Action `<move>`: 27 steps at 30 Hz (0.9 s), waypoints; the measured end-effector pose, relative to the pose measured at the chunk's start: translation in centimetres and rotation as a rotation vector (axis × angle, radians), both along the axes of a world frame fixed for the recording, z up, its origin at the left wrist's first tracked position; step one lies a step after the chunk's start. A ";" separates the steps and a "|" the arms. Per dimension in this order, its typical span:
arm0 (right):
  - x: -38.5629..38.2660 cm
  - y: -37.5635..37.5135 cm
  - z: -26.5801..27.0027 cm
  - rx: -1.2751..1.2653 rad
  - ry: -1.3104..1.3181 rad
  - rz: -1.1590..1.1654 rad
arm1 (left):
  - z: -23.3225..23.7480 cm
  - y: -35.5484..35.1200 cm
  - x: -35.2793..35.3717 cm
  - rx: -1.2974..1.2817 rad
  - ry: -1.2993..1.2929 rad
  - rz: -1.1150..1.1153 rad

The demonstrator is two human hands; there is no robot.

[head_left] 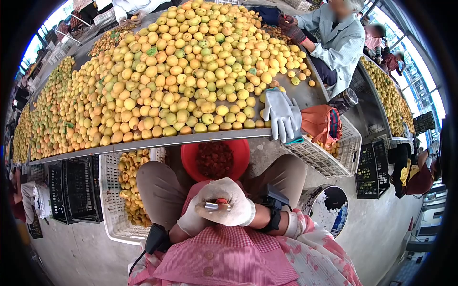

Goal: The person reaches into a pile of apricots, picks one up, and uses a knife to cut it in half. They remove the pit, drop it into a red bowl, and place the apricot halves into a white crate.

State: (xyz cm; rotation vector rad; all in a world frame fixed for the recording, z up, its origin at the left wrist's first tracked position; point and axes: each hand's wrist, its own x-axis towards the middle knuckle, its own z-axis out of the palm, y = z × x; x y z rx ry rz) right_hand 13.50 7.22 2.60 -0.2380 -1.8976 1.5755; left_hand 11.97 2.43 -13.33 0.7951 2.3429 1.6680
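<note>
one metal-tipped tool [212,206] pokes from the clenched right hand [230,202]; left hand [192,220] touching, its grip unclear.

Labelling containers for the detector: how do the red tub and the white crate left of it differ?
Shape: red tub is round, white crate roughly rectangular. Walls: tub's look solid, crate's are slotted. Contents: tub holds dark reddish pieces, crate holds yellow-orange fruit pieces. Both are open-topped and sit below the tabletop.
</note>
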 end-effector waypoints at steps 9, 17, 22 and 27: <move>-0.4 0.3 0.4 0.115 0.201 -0.088 | 8.6 2.8 0.8 -0.147 -0.816 -0.770; 0.9 2.0 2.5 -0.711 -0.198 -0.430 | 13.3 -3.8 -11.2 0.080 -0.239 -0.729; -1.5 0.1 -5.1 -0.648 -0.186 -0.212 | 13.5 -2.6 -10.9 0.169 0.175 -0.687; -0.4 0.3 -1.4 -0.786 -0.115 -0.087 | 11.9 -1.6 -11.3 0.144 0.322 -0.545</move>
